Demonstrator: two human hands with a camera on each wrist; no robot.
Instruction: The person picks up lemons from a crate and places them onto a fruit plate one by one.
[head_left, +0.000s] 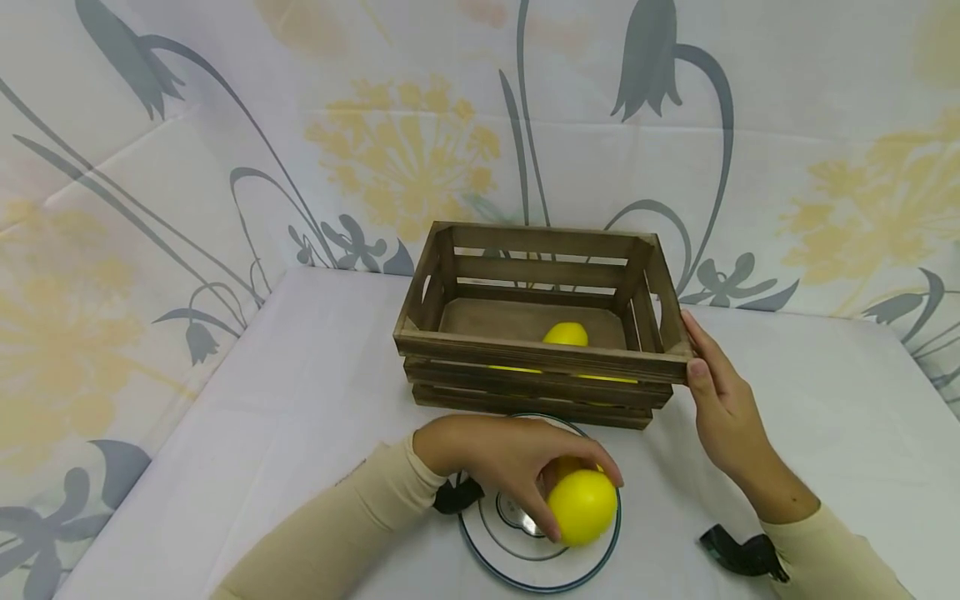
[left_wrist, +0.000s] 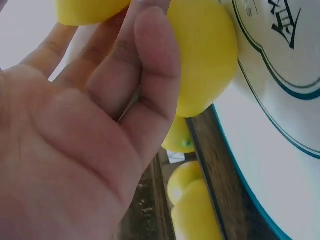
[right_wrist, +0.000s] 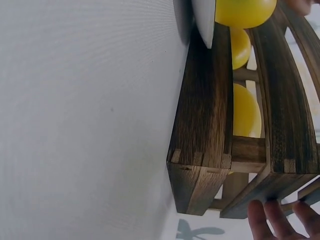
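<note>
My left hand (head_left: 517,462) holds a yellow lemon (head_left: 583,507) between thumb and fingers, over a white plate (head_left: 491,554) with a blue-green rim. In the left wrist view one lemon (left_wrist: 207,60) shows beyond the fingers and a second lemon (left_wrist: 90,10) at the top edge. Against the right end of a brown slatted wooden crate (head_left: 540,358) rests my right hand (head_left: 727,417), its fingers along the end slat; their tips (right_wrist: 272,215) touch the wood in the right wrist view. Inside the crate lies a lemon (head_left: 566,334), and more yellow shows through the front slats.
The plate sits right at the crate's front, its far rim close to the bottom slat. Black straps (head_left: 742,554) hang at both wrists. A white cloth (head_left: 315,375) covers the table, and a flower-printed curtain (head_left: 420,150) stands behind the crate.
</note>
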